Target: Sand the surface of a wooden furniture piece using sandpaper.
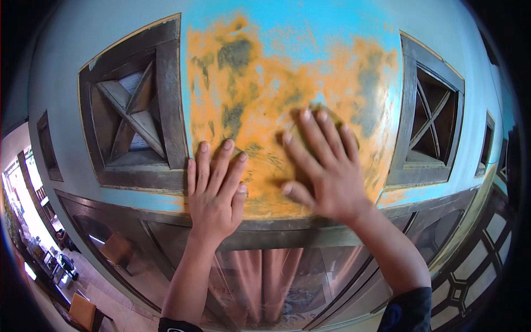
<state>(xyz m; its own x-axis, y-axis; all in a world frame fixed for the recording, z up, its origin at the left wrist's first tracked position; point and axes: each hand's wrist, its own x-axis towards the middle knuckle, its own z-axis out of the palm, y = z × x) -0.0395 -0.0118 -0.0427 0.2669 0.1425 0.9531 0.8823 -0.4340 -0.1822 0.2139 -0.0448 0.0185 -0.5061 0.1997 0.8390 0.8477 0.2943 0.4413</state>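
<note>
1. Fingers [221, 163] of the left hand [213, 203] lie spread near the panel's lower left corner; that hand is unclenched.
2. The right hand [336, 182] stretches flat over the panel [271, 94], right of its middle, fingers apart, gripping nothing visible.
3. The panel sits between the left vent [131, 116] and the right vent [431, 117], its lower edge above the dark rail [287, 238].
4. The work looks partway: orange and grey patches cover most of the panel, while turquoise fills the top and thin strips at the side edges. That turquoise is probably what is left.
5. Whether the orange is laid on or bared, I cannot tell.
6. A brownish rim beyond the right fingertips may be a sheet or shadow; the palms hide what is beneath.
7. The panel's top runs out of view; reflections muddle the glass before the curtain [282, 276].
</note>
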